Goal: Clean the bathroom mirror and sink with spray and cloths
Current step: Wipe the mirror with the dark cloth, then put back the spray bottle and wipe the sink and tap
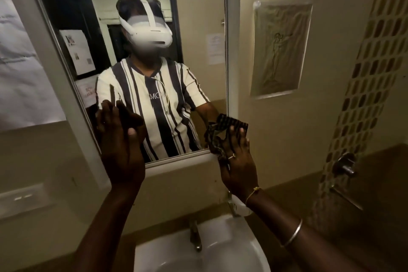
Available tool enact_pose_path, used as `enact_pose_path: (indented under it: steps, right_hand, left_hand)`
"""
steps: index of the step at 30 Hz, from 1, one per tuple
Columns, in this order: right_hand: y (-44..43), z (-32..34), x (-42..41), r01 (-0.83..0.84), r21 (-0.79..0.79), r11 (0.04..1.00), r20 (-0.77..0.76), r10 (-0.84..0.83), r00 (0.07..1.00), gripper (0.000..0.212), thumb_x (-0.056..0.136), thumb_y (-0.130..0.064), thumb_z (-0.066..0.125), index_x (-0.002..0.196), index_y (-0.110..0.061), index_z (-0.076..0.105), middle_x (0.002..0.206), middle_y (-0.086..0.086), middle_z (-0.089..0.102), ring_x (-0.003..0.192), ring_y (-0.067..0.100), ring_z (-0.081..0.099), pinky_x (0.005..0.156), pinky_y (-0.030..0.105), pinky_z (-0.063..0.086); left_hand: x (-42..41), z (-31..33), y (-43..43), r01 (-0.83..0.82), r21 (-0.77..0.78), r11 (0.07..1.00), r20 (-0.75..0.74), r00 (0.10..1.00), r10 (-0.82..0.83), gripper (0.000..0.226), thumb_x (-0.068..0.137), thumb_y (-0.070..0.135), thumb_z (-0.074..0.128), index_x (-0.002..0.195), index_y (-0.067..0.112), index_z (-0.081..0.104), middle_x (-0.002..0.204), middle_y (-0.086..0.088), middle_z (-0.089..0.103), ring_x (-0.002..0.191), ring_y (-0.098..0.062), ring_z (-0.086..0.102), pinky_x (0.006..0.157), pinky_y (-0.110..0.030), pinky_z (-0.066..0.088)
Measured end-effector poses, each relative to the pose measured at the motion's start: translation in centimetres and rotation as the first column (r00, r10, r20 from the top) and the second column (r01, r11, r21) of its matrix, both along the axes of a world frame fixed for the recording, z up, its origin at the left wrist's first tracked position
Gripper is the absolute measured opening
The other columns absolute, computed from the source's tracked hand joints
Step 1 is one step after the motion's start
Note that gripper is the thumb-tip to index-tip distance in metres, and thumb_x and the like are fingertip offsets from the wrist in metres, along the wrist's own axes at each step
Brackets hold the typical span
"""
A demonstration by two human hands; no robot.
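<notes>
I see the left hand [120, 139], fingers straight, pressing a dark cloth [132, 115] flat against the mirror [198, 28] low on its left. The right hand [238, 161], fingers spread, presses a patterned cloth [229, 122] on the lower right corner.

Front of the sink basin [238, 249] beyond the bottom edge; dark cloth [130, 115] mostly behind the left hand [119, 146].
</notes>
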State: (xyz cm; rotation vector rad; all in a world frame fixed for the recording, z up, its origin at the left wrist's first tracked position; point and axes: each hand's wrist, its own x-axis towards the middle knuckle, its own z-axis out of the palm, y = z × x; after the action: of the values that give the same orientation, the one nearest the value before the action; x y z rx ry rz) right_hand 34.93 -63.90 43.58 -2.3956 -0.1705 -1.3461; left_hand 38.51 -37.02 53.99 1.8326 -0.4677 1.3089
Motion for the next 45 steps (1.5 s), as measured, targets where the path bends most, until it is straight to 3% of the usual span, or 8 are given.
enact_pose_path:
  steps: [5,10,17,21,26,33,39,45]
  right_hand:
    - [1.8,-2.6,-0.7,-0.103,0.253,0.962,0.028,0.099,0.995,0.073,0.102,-0.016,0.053,0.164,-0.025,0.013,0.173,0.002,0.000,0.158,0.035,0.004,0.090,0.056,0.058]
    - [5.4,-3.5,-1.3,-0.174,0.535,0.827,0.069,0.162,0.984,0.095,0.102,-0.001,0.051,0.156,-0.056,-0.004,0.171,0.012,-0.004,0.158,0.035,-0.005,0.124,0.066,0.014]
    - [10.2,-7.8,-0.7,-0.255,0.628,0.735,-0.003,0.331,0.944,0.073,0.105,-0.018,0.046,0.164,-0.023,0.005,0.172,0.006,-0.009,0.159,0.023,-0.007,0.129,0.046,0.013]
    - [11.7,-9.4,-1.0,-0.292,0.614,0.734,-0.075,0.422,0.904,0.073,0.106,-0.026,0.042,0.157,-0.055,0.000,0.173,0.004,-0.002,0.160,0.022,-0.002,0.129,0.033,0.011]
    - [12.3,-12.5,-1.1,-0.190,0.802,0.566,-0.131,0.478,0.868,0.056,0.109,-0.032,0.042,0.161,-0.037,0.022,0.166,-0.016,0.027,0.154,0.004,0.023,0.127,0.042,0.024]
    - [11.9,-17.9,-2.0,0.030,0.899,0.437,-0.266,0.490,0.830,0.040,0.105,-0.053,0.045,0.143,-0.045,0.053,0.137,-0.023,0.062,0.135,0.012,0.054,0.113,0.040,0.045]
    - [8.8,-20.1,0.3,0.043,0.690,0.723,-0.453,0.384,0.805,0.043,0.108,-0.034,0.045,0.152,-0.032,0.046,0.150,-0.016,0.053,0.136,-0.003,0.048,0.111,0.018,0.041]
    - [9.5,-21.7,3.5,-0.044,0.579,0.814,-0.647,0.491,0.584,0.047,0.104,-0.013,0.051,0.148,-0.031,0.049,0.145,-0.001,0.057,0.127,0.018,0.059,0.105,0.033,0.050]
  left_hand:
    - [-1.0,-3.0,-0.1,0.034,0.016,0.999,-0.061,0.998,-0.033,0.055,0.106,0.014,0.041,0.158,0.006,0.027,0.168,-0.008,0.022,0.157,-0.027,0.012,0.125,-0.050,0.022]
    - [-2.0,-5.5,-0.6,0.082,0.003,0.997,-0.138,0.987,-0.081,0.056,0.105,0.011,0.041,0.159,0.006,0.026,0.169,-0.007,0.020,0.158,-0.026,0.010,0.126,-0.048,0.023]
    - [-3.3,-9.5,-1.3,0.115,0.002,0.993,-0.224,0.968,-0.111,0.054,0.104,0.009,0.042,0.156,0.003,0.031,0.167,-0.009,0.024,0.157,-0.026,0.014,0.125,-0.049,0.025]
    - [-5.0,-13.0,-1.5,0.151,0.011,0.988,-0.262,0.954,-0.143,0.050,0.102,0.004,0.044,0.152,0.000,0.039,0.164,-0.011,0.031,0.155,-0.025,0.023,0.124,-0.041,0.028]
    - [-7.1,-19.3,-1.2,0.206,-0.076,0.976,-0.380,0.898,-0.219,0.045,0.101,0.004,0.045,0.146,0.003,0.048,0.157,-0.011,0.045,0.150,-0.021,0.036,0.121,-0.032,0.033]
    - [-8.0,-27.0,-1.2,0.097,-0.432,0.897,-0.829,0.349,-0.437,0.043,0.107,0.026,0.047,0.149,0.034,0.045,0.154,0.009,0.047,0.142,-0.012,0.044,0.116,-0.028,0.035]
    - [-6.3,-31.8,-1.3,-0.131,-0.597,0.791,-0.793,-0.051,-0.607,0.031,0.104,0.019,0.052,0.130,0.022,0.067,0.130,0.003,0.068,0.119,-0.013,0.060,0.106,-0.030,0.041]
    - [-3.5,-33.9,-3.3,-0.273,-0.696,0.664,-0.662,-0.114,-0.740,0.033,0.102,0.014,0.052,0.133,0.009,0.061,0.122,-0.006,0.069,0.115,-0.022,0.062,0.095,-0.030,0.043]
